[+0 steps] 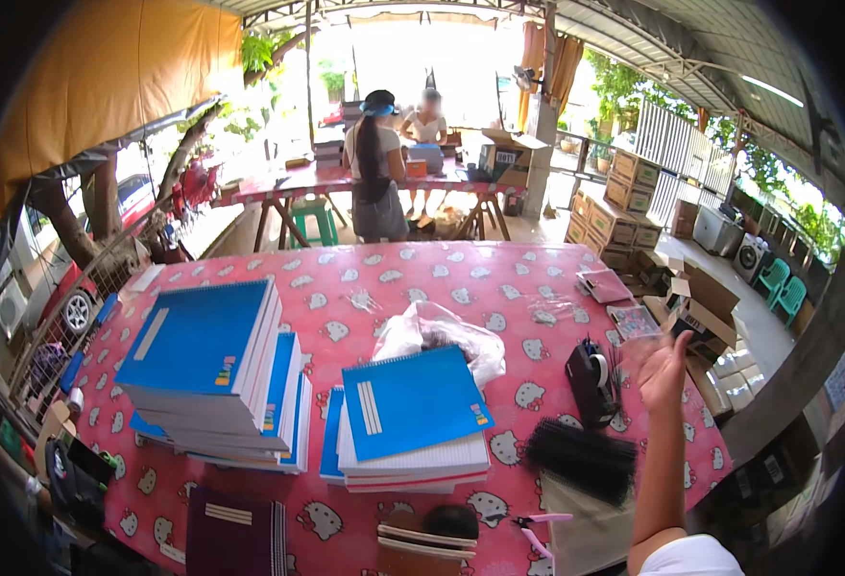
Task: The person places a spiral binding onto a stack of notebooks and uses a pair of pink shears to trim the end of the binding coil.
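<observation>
My right hand (660, 372) is raised over the right side of the table, empty, with the thumb apart and the fingers partly blurred. Close to it stands a black tape dispenser (586, 396) with a roll of tape. Black binding coils (582, 459) lie on beige sheets (591, 528), beside pink-handled pliers (535, 533). In the middle, a blue spiral notebook (415, 401) sits askew on a pile of notebooks, in front of a white plastic bag (485, 353). A taller stack of blue notebooks (197, 336) rises on the left. My left hand is not in view.
The table has a pink patterned cover (336, 518). A dark purple notebook (235, 533) and a brown item (422, 552) lie along its near edge. An open cardboard box (706, 302) stands beyond the right edge. Two people work at another table (278, 184) farther back.
</observation>
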The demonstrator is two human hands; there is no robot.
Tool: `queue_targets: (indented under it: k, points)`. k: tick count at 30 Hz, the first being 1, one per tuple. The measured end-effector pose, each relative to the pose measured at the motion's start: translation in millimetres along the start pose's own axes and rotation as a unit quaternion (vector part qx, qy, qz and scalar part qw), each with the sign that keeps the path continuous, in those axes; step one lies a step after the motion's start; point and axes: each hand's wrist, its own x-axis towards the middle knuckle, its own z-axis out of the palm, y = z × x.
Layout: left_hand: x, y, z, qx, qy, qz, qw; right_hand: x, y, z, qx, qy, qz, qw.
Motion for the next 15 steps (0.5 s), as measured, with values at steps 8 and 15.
queue_targets:
  k: [8, 15]
  points:
    - [-4.4, -5.8, -12.2, -0.006, -0.018, -0.004, 1.0, -40.6, -40.7, -41.2, -0.128, 0.067, -0.147, 0.979]
    - [-21.4, -8.6, -82.9, -0.026, -0.029, -0.019, 0.999, -88.6, -95.3, -50.7, -0.09, 0.172, -0.074, 0.978]
